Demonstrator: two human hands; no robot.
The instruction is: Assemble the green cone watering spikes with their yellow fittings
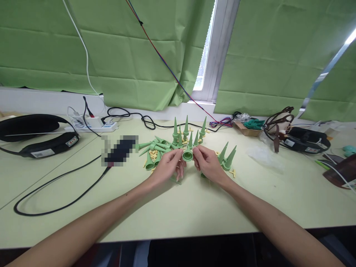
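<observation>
My left hand [168, 166] and my right hand [207, 163] meet over the middle of the pale green table [194, 207]. Both pinch one green plastic cone spike [188, 152] between their fingertips, its wide round mouth turned toward me. Behind and to the left lies a pile of green cones [155, 150] on their sides, mixed with small yellow pieces [153, 154]. Several cones stand upright [180, 133] just beyond my hands, and two more upright cones [228, 157] stand right of my right hand.
A blurred-out black device [119, 150] with a black cable [55, 196] lies left. A white power strip [91, 124] and a black headband [36, 133] sit at far left. At right are a cardboard box [247, 128], straps [278, 126] and clear plastic [261, 154].
</observation>
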